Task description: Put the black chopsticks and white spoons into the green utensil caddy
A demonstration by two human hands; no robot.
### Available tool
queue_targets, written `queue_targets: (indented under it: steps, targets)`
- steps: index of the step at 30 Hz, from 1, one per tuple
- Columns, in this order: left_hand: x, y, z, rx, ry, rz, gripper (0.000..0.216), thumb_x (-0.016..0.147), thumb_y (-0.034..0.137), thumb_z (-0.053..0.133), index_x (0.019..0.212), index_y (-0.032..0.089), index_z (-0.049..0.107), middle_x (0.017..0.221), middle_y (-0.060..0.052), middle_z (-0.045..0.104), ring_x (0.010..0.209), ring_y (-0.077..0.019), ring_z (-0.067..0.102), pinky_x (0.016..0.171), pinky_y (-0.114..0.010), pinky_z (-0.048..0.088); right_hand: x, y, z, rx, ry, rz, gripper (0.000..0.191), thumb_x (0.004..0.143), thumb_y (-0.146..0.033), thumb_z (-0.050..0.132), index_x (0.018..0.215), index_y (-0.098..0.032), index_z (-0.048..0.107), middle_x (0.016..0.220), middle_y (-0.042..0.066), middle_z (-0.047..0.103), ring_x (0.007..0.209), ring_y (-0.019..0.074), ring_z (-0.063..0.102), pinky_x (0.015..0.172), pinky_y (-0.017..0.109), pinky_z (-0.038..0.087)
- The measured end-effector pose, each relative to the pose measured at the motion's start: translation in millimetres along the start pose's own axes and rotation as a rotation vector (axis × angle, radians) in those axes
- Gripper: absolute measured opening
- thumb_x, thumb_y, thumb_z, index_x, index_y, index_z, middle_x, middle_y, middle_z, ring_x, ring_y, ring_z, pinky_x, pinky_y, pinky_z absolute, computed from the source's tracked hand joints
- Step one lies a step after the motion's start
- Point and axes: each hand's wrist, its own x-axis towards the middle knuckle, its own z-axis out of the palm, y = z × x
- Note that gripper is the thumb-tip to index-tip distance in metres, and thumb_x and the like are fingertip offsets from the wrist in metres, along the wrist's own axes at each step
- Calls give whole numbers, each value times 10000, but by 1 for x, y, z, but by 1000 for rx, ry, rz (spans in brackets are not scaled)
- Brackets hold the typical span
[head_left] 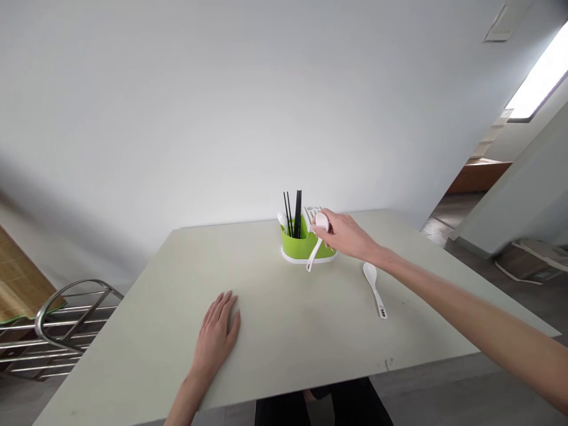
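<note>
My right hand (339,232) grips a white spoon (315,254) by its bowl end, with the handle pointing down toward me. It is held in front of a green utensil holder (293,247) with a white base, partly covering its right side. Black chopsticks (298,214) and another white spoon (283,220) stand upright in the holder's left part. On the tabletop, below my right forearm, lies a third white spoon (375,290), bowl away from me. My left hand (215,332) rests flat on the table at the left, fingers stretched out, holding nothing.
The pale table (284,331) reaches back to a white wall (248,118). A metal tube rack (66,331) stands beyond the table's left edge. Right of the table are the floor, a grey object (528,260) and a bright window (541,71).
</note>
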Motion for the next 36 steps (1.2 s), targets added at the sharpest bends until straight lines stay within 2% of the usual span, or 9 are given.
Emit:
queue_targets:
  steps: [4, 7, 9, 13, 17, 23, 31, 36]
  targets:
    - [0, 0, 0, 0, -5, -4, 477, 1053, 440, 456, 1445, 203, 589, 1550, -97, 584, 1487, -306, 485, 1212, -540, 444, 30, -12, 0, 80, 108, -47, 147, 1043, -352, 440, 1081, -246, 534, 690, -25, 663, 585, 188, 629, 616, 285, 449]
    - [0, 1, -1, -10, -12, -10, 479, 1054, 442, 451, 1450, 212, 592, 1551, -94, 583, 1487, -307, 485, 1207, -540, 450, 52, -14, 7, -83, 241, -136, 197, 1072, -328, 386, 1131, -214, 535, 886, 59, 718, 723, 227, 656, 676, 317, 455]
    - [0, 1, -1, -15, -13, -13, 480, 1055, 443, 451, 1448, 209, 596, 1549, -97, 584, 1483, -309, 489, 1206, -543, 451, 64, -16, 16, -228, 256, -182, 232, 1086, -295, 349, 1191, -185, 525, 1049, 121, 722, 822, 255, 667, 706, 334, 453]
    - [-1, 1, -1, -23, -2, -12, 472, 1055, 443, 458, 1441, 212, 601, 1550, -95, 584, 1486, -308, 486, 1211, -538, 446, 76, -22, 46, -475, 56, -169, 280, 1085, -196, 312, 1309, -137, 470, 1233, 204, 676, 914, 278, 691, 745, 342, 470]
    - [-3, 0, -1, -22, 10, -5, 460, 1056, 433, 458, 1438, 221, 602, 1540, -93, 593, 1480, -305, 495, 1204, -536, 456, 80, -26, 81, -608, -116, -136, 328, 1036, -66, 311, 1321, -123, 461, 1229, 212, 669, 937, 282, 716, 776, 350, 498]
    - [-4, -1, 0, -30, 22, 4, 454, 1050, 417, 468, 1439, 233, 610, 1531, -96, 603, 1468, -304, 510, 1205, -537, 453, 85, -24, 110, -618, -158, -107, 330, 1060, -126, 325, 1373, -98, 423, 1246, 245, 655, 992, 304, 736, 783, 367, 535]
    - [-4, -1, 2, -51, 28, 4, 453, 1044, 410, 472, 1443, 244, 609, 1537, -97, 596, 1466, -307, 512, 1206, -557, 445, 87, -20, 115, -592, -137, -57, 340, 1122, -293, 260, 1355, -108, 424, 1249, 239, 656, 1040, 293, 726, 800, 349, 539]
    - [-3, -1, 2, -44, 19, -1, 450, 1046, 426, 467, 1428, 239, 612, 1537, -92, 596, 1468, -311, 509, 1205, -550, 447, 83, -15, 113, -564, -131, -49, 346, 1127, -305, 251, 1371, -109, 399, 1277, 230, 644, 1015, 275, 718, 776, 343, 537]
